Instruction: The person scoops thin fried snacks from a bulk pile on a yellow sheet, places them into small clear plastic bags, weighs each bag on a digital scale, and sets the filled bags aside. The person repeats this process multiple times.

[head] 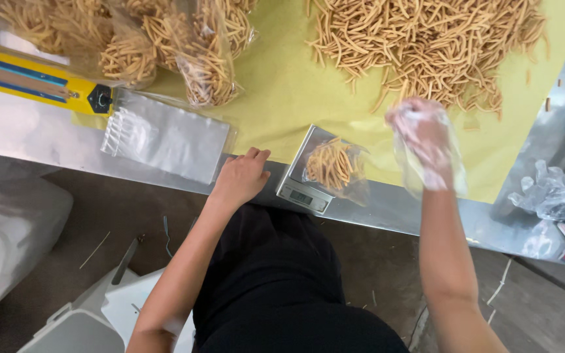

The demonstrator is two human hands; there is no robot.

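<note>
The left hand (240, 178) rests palm down on the near edge of the shiny metal table (47, 140), its fingers (256, 155) loosely spread and holding nothing. Just to its right stands a small silver digital scale (303, 189), and on its pan lies a clear plastic bag partly filled with thin golden fried snack sticks (333, 165). The right hand (423, 140), covered by a thin transparent plastic glove, hovers beside the scale over the yellow-green paper sheet (282, 85); its fingers are curled inward, but I cannot tell whether they hold anything. A loose heap of the same snack sticks (426, 39) lies farther back on the sheet. An empty flat clear bag (165, 136) lies left of the left hand, beside a yellow and blue bar-shaped heat sealer (34, 78) and several filled bags (165, 46).
</note>
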